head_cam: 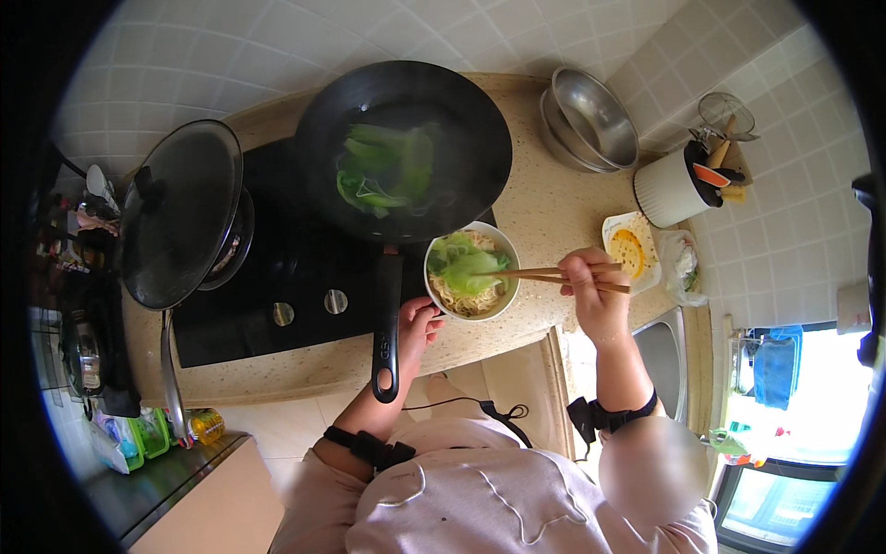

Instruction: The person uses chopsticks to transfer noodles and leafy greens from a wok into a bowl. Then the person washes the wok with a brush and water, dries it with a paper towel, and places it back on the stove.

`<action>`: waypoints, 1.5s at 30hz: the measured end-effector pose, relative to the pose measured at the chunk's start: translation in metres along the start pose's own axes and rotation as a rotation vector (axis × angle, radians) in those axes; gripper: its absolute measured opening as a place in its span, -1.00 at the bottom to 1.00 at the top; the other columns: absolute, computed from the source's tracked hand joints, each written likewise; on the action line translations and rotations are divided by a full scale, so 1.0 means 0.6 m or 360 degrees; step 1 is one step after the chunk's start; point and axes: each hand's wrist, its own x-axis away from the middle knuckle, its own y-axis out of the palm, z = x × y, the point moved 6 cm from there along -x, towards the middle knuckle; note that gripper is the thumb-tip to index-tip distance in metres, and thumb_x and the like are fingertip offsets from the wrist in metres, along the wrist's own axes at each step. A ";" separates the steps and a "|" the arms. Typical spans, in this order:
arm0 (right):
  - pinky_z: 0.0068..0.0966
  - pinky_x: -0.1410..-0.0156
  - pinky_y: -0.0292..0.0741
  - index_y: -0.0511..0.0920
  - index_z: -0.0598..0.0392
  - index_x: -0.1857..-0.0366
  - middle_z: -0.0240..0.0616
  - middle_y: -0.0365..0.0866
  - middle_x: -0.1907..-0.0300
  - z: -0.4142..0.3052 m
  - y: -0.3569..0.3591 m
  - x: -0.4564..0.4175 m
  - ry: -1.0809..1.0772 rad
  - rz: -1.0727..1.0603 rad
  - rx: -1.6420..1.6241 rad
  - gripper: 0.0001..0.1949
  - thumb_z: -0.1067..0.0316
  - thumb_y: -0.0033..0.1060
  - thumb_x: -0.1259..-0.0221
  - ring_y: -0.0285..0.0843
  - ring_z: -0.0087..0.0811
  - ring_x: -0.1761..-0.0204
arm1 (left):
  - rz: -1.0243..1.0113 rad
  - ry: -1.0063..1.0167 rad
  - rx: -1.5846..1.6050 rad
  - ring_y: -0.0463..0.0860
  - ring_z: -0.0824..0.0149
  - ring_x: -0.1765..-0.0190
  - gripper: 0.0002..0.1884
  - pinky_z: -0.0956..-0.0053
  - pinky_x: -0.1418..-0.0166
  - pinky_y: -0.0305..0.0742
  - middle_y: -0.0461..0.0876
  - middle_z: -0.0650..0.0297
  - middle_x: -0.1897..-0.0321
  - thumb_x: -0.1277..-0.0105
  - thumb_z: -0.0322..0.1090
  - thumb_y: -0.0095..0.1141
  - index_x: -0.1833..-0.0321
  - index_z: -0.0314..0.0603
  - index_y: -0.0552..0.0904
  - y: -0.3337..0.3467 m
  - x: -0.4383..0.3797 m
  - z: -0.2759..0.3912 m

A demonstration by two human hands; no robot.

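My right hand [592, 294] grips a pair of wooden chopsticks [533, 274], whose tips touch leafy greens [464, 266] in a white bowl [512, 302]. Noodles [477, 303] lie under and around those greens. My left hand [417, 329] is at the bowl's lower left rim, beside and partly under the handle of a black wok [477, 138]; whether its fingers grip the bowl cannot be told. In the wok, more green leaves and stalks [387, 163] lie in liquid.
A glass lid [183, 215] stands tilted over the left burner of the black cooktop [242, 339]. Steel bowls [595, 121], a utensil holder [675, 183], a white dish with orange residue [647, 273] and a plastic bag [684, 266] are at the right, near the sink [664, 360].
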 end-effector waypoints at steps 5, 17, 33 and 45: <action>-0.65 0.58 0.34 0.47 0.20 0.40 -0.30 0.48 0.55 -0.037 -0.044 -0.052 -0.0072 0.0366 -0.0510 -0.77 0.30 -0.11 -0.37 0.41 -0.56 0.60 | -0.0041 0.0047 -0.0004 0.55 0.48 0.15 -0.66 0.55 0.13 0.38 0.51 0.37 0.10 -0.32 -0.14 0.03 -0.10 -0.01 0.35 0.021 0.007 0.012; -0.66 0.39 0.46 0.51 0.15 0.29 -0.36 0.57 0.41 0.020 0.230 -0.186 0.0135 -0.0064 -0.0357 -0.89 0.35 0.05 -0.31 0.49 -0.62 0.44 | -0.0044 0.0111 -0.0168 0.56 0.47 0.18 -0.58 0.61 0.22 0.36 0.52 0.33 0.14 -0.27 -0.08 0.08 -0.09 -0.11 0.35 0.016 -0.007 0.013; -0.63 0.59 0.40 0.48 0.05 0.26 -0.30 0.53 0.40 0.130 0.270 -0.297 0.0912 -0.0064 -0.0785 -0.84 0.23 -0.06 -0.31 0.40 -0.56 0.63 | -0.0146 0.0255 -0.0215 0.59 0.46 0.19 -0.57 0.62 0.22 0.39 0.56 0.25 0.07 -0.27 -0.07 0.07 -0.07 -0.18 0.37 0.015 -0.018 0.016; -0.53 0.55 0.54 0.38 0.08 0.40 -0.28 0.44 0.53 0.149 0.282 -0.283 0.1019 0.0273 -0.0820 -0.79 0.20 -0.05 -0.33 0.46 -0.46 0.64 | -0.0120 0.0308 0.0005 0.52 0.46 0.28 -0.75 0.51 0.17 0.46 0.58 0.23 0.31 -0.26 -0.29 0.13 0.12 -0.28 0.46 0.017 -0.019 0.020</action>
